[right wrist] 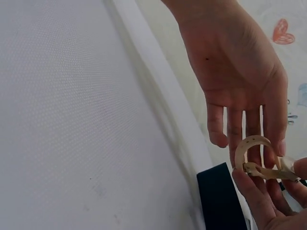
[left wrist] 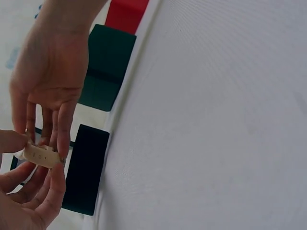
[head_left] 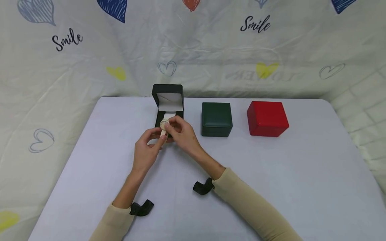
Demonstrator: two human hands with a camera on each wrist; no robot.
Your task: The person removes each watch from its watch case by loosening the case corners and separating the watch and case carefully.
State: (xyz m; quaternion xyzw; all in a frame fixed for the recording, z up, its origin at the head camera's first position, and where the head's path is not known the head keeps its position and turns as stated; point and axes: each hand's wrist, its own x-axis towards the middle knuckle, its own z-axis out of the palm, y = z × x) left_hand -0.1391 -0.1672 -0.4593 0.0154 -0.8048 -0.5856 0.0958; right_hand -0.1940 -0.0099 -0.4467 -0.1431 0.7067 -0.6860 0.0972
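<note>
Both hands, left (head_left: 146,149) and right (head_left: 181,134), pinched the watch (head_left: 164,125) between them, before the open box (head_left: 168,100). Fingers hid its strap.

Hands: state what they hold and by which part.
Both hands hold a cream wristwatch just in front of the open black box. The left hand pinches its strap; the right hand grips near the dial.

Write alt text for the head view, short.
Both hands, left hand and right hand, pinch a cream watch in front of an open black box. A closed green box and red box sit to its right on the white table.
</note>
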